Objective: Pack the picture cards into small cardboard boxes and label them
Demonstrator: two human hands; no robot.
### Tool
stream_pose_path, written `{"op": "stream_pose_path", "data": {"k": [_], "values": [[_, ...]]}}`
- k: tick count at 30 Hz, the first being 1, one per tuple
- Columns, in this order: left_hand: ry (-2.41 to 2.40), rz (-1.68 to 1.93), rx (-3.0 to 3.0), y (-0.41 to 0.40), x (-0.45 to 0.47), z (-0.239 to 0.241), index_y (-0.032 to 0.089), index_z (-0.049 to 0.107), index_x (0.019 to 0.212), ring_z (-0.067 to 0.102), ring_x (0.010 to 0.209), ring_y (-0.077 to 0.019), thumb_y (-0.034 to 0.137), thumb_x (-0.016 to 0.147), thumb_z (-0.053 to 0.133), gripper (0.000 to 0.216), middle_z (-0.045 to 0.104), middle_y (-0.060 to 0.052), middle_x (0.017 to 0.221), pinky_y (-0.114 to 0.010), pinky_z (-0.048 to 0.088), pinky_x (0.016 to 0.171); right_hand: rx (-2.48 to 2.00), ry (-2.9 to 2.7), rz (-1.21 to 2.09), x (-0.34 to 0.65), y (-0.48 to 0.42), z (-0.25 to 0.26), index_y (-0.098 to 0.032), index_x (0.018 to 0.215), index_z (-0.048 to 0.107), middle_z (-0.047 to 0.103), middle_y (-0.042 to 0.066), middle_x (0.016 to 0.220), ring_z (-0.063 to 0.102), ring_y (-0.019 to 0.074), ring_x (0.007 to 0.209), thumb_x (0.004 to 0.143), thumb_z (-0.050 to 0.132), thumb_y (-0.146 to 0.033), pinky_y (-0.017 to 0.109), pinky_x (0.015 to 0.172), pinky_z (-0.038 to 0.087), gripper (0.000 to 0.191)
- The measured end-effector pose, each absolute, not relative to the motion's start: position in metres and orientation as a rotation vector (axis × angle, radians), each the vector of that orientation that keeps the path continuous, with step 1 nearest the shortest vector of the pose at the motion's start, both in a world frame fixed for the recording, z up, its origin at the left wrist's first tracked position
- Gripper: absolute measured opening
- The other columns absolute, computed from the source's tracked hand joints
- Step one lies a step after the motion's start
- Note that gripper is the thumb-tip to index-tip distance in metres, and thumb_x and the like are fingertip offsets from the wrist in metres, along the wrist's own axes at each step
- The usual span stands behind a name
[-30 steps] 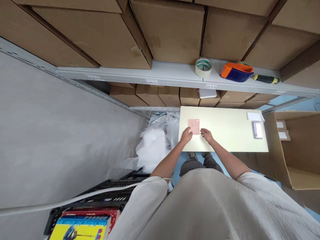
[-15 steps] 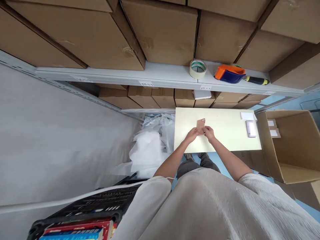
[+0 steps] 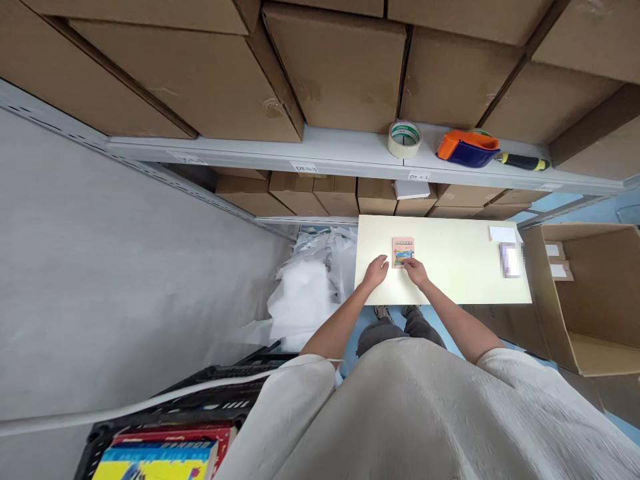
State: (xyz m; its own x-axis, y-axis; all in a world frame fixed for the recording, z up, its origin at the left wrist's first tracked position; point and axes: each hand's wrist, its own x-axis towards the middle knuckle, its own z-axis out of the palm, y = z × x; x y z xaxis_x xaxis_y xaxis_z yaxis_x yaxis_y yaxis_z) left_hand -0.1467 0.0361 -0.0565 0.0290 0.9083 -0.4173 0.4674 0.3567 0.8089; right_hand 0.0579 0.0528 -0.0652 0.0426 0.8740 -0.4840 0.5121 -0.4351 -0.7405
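A small pink book point(image 3: 403, 245) with a coloured picture on its cover is over the pale yellow tabletop point(image 3: 460, 263), cover up. My right hand point(image 3: 415, 272) has its fingers together at the book's lower right part, covering a bit of the picture. To the book's left, my left hand point(image 3: 377, 271) is apart from it, fingers loosely stretched and holding nothing. Whether the book rests fully on the table I cannot tell.
A blurred purple-white item point(image 3: 511, 260) and a white card point(image 3: 503, 234) lie at the table's right. Beyond stands an open carton point(image 3: 595, 313). White wrapping point(image 3: 303, 293) is heaped left. The shelf point(image 3: 345, 148) holds tape point(image 3: 405, 139) and an orange-blue tool point(image 3: 467, 148). Books point(image 3: 160, 453) fill a black crate point(image 3: 165, 417).
The book has turned from its plain side to its picture cover and is straighter. My left hand has let go and moved left, while my right hand stays at the book.
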Motion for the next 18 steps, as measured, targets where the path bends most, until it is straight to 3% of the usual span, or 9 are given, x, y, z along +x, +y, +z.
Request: {"op": "stream_pose_path", "data": {"k": [5, 9, 14, 18], "values": [[1.465, 0.422, 1.558, 0.032, -0.120, -0.062, 0.020, 0.065, 0.147, 0.065, 0.139, -0.0275, 0.019, 0.102, 0.056, 0.046, 0.068, -0.012, 0.151, -0.042, 0.050, 0.121, -1.962, -1.551, 1.281, 0.076, 0.050, -0.066, -0.024, 0.115, 0.080, 0.082, 0.006, 0.123, 0.076, 0.0254, 0.116, 0.088, 0.056, -0.026, 0.044, 0.110, 0.058, 0.036], [1.293, 0.181, 1.828, 0.026, -0.109, -0.066, 0.023, 0.058, 0.157, 0.048, 0.158, -0.0310, 0.021, 0.099, 0.058, 0.057, 0.055, -0.011, 0.167, -0.049, 0.040, 0.130, -1.947, -1.859, 1.190, 0.086, 0.042, -0.057, -0.026, 0.130, 0.078, 0.079, 0.005, 0.134, 0.072, 0.0253, 0.128, 0.093, 0.054, -0.022, 0.044, 0.119, 0.053, 0.044], [1.270, -0.072, 1.948, 0.017, -0.122, -0.070, 0.021, 0.042, 0.168, 0.029, 0.168, -0.0325, 0.021, 0.098, 0.055, 0.071, 0.032, -0.015, 0.180, -0.059, 0.028, 0.134, -1.869, -2.283, 1.154, 0.079, 0.043, -0.045, -0.020, 0.150, 0.067, 0.063, 0.009, 0.160, 0.058, 0.0266, 0.149, 0.097, 0.053, -0.020, 0.042, 0.126, 0.045, 0.055], [1.392, -0.114, 1.943, 0.018, -0.153, -0.072, 0.020, 0.034, 0.172, 0.024, 0.169, -0.0331, 0.019, 0.097, 0.053, 0.078, 0.027, -0.016, 0.182, -0.062, 0.020, 0.136, -1.810, -2.578, 1.133, 0.046, 0.058, -0.038, -0.024, 0.163, 0.054, 0.044, 0.008, 0.175, 0.039, 0.0315, 0.161, 0.097, 0.051, -0.021, 0.054, 0.131, 0.033, 0.066]]}}
